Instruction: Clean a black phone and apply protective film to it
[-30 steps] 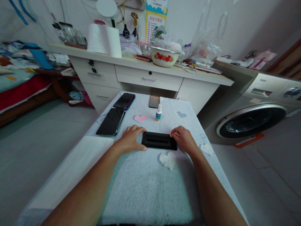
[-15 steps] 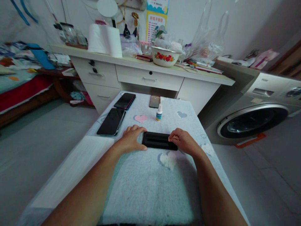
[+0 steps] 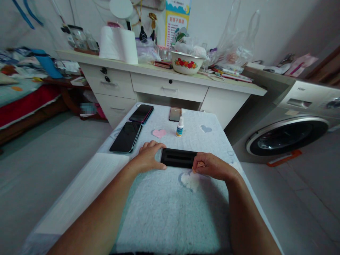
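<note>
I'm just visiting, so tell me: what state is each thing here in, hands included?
Black phone: flat, dark.
Left hand: curved around the black phone's left end.
Right hand: closed, pinching a small orange piece.
Bottle: upright.
Far phone: flat.
Near-left device: flat, screen dark.
Far-left device: flat, screen dark.
Flowered bowl: upright.
Middle drawer: shut.
Washing machine door: shut.

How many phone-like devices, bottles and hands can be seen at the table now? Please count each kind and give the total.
Phone-like devices: 4 (front black device, near-left device, far-left device, far-middle device)
Bottles: 1 (small white bottle)
Hands: 2 (left hand, right hand)
Total: 7
</note>
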Tool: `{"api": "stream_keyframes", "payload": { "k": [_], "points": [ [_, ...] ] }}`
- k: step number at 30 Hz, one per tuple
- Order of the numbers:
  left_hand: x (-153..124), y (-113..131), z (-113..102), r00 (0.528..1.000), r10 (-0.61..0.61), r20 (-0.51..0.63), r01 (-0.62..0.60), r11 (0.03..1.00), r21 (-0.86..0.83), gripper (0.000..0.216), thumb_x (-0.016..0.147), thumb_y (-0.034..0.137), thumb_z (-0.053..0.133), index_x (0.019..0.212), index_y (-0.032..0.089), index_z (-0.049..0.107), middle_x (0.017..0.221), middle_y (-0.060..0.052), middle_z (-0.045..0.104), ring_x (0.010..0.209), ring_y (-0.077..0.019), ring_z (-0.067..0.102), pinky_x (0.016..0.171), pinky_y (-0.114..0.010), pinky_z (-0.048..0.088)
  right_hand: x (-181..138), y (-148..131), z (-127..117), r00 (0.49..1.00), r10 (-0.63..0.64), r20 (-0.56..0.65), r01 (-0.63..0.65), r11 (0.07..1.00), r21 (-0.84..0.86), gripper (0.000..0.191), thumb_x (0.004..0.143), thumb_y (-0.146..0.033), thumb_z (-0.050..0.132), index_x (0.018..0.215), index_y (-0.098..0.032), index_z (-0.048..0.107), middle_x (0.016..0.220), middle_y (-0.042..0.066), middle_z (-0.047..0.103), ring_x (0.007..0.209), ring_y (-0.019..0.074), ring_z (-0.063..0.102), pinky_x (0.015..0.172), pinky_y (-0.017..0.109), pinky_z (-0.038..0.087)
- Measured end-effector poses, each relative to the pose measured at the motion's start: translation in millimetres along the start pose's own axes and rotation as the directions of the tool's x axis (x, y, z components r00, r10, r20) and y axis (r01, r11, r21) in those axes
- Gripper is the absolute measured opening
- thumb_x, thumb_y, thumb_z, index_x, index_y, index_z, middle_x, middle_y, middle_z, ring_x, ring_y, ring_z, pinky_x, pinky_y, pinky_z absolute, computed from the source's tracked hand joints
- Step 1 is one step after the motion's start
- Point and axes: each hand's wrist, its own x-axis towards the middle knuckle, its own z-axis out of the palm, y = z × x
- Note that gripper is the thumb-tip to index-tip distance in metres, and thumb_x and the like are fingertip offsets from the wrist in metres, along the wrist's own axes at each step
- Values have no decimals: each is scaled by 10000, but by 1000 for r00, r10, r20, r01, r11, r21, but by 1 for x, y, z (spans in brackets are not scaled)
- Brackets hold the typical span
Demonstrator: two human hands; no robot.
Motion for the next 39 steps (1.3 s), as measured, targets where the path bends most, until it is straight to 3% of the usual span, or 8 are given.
{"api": "stream_keyframes", "payload": {
  "k": [7, 13, 21, 24, 29, 39],
  "points": [
    [1, -3, 2, 1000, 17, -14, -17, 1000, -4, 727, 530, 505, 713, 1193, 317, 479, 1147, -41, 480, 1088, -299, 424, 894, -377, 368, 10, 12, 6, 974, 53, -218, -65, 997, -46, 133, 755, -135, 533, 777, -190, 652, 807, 26, 617, 732, 131, 558, 671, 235, 406],
    [0, 0, 0, 1000, -11, 2, 11, 1000, -3, 712, 528, 488, 715, 1182, 324, 484, 1155, -39, 482, 1101, -305, 418, 887, -374, 374, 24, 16, 11, 901, 47, -432, -121, 982, -146, 150, 767, -139, 537, 802, -190, 674, 840, 38, 601, 777, 142, 553, 715, 253, 398],
    [0, -2, 1, 1000, 10, -11, -10, 1000, -3, 725, 522, 499, 720, 1184, 311, 490, 1142, -39, 479, 1083, -298, 425, 901, -379, 371, 39, 23, 16, 818, 82, -569, -219, 960, -176, 129, 782, -183, 553, 790, -196, 682, 823, 37, 609, 765, 147, 554, 720, 257, 389],
    [0, -1, 1, 1000, 3, -12, -3, 1000, -6, 726, 521, 497, 717, 1185, 315, 488, 1143, -39, 481, 1084, -301, 424, 900, -379, 371, 40, 23, 16, 821, 70, -567, -207, 961, -180, 130, 791, -192, 553, 805, -190, 683, 834, 42, 611, 777, 149, 555, 729, 259, 391],
    [-1, 1, 0, 1000, 6, -12, -6, 1000, -3, 713, 527, 495, 710, 1178, 303, 491, 1134, -41, 484, 1079, -299, 428, 890, -374, 377, 35, 17, 14, 869, 33, -494, -139, 974, -180, 116, 801, -213, 565, 818, -191, 677, 840, 38, 602, 802, 150, 556, 742, 262, 398],
    [1, -1, 2, 1000, 8, -16, -8, 1000, -3, 738, 518, 496, 724, 1190, 311, 482, 1144, -41, 474, 1087, -295, 423, 901, -375, 373, 16, 5, 11, 976, -7, -219, -16, 995, -101, 114, 767, -152, 566, 770, -195, 672, 809, 21, 597, 747, 125, 550, 707, 236, 409]
  ]
}}
